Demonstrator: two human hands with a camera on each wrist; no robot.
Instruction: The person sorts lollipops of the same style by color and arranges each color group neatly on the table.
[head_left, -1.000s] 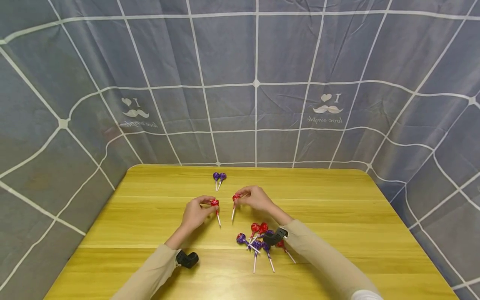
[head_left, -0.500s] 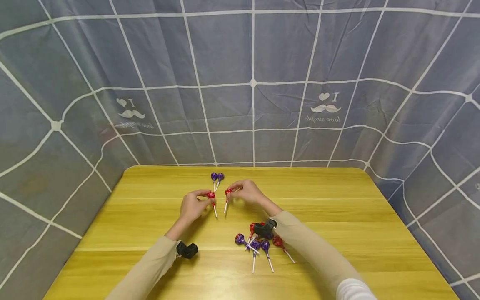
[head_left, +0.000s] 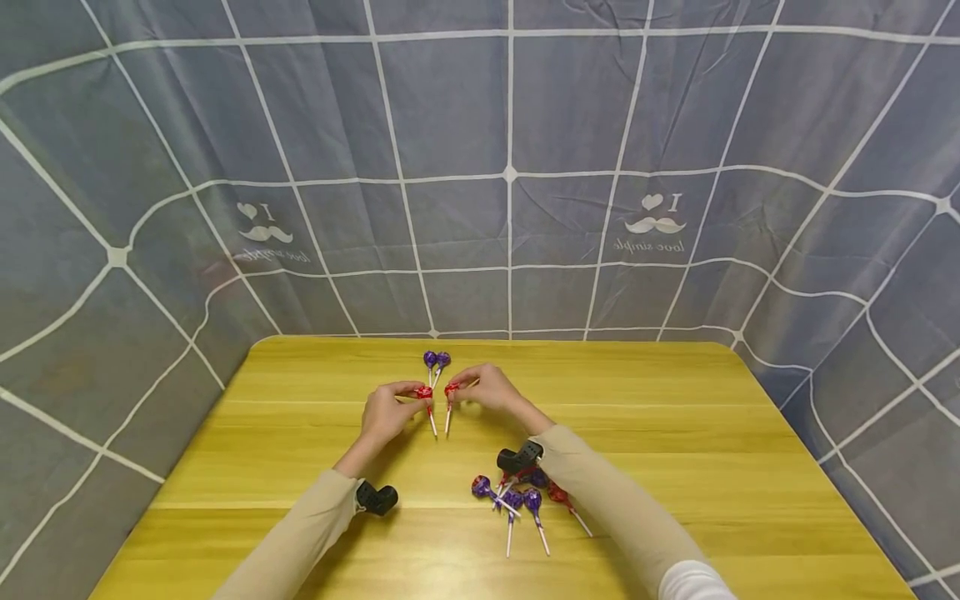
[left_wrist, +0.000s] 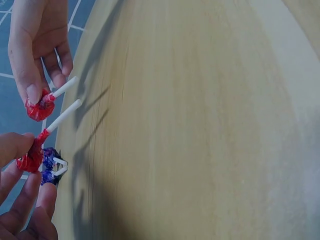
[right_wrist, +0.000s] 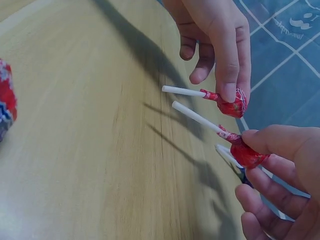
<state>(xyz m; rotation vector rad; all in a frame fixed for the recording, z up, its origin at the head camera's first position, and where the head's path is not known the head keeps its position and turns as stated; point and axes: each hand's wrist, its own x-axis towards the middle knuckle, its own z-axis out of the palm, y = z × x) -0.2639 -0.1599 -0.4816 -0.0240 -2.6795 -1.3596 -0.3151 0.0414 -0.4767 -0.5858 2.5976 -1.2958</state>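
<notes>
In the head view my left hand (head_left: 385, 415) pinches a red-wrapped lollipop (head_left: 424, 392) by its candy head, the white stick pointing toward me. Just to its right, my right hand (head_left: 492, 390) pinches a second red lollipop (head_left: 452, 389) the same way, a narrow gap between the two. Both wrist views show thumb and fingertips on the red heads; the left one (left_wrist: 30, 159) and the right one (right_wrist: 248, 154) cast stick shadows on the wood. Right behind them, two purple lollipops (head_left: 443, 359) lie side by side, sticks converging.
Several purple and red lollipops lie in a loose pile nearer me, including a purple one (head_left: 532, 500) and a red one (head_left: 558, 493), partly under my right forearm and its black wrist camera (head_left: 520, 457). A grey gridded curtain (head_left: 465, 217) surrounds the wooden table (head_left: 660, 400).
Both hands have moved slightly away from me with their red lollipops, closer to the purple pair. The right hand has also shifted left, narrowing the gap between the two red ones.
</notes>
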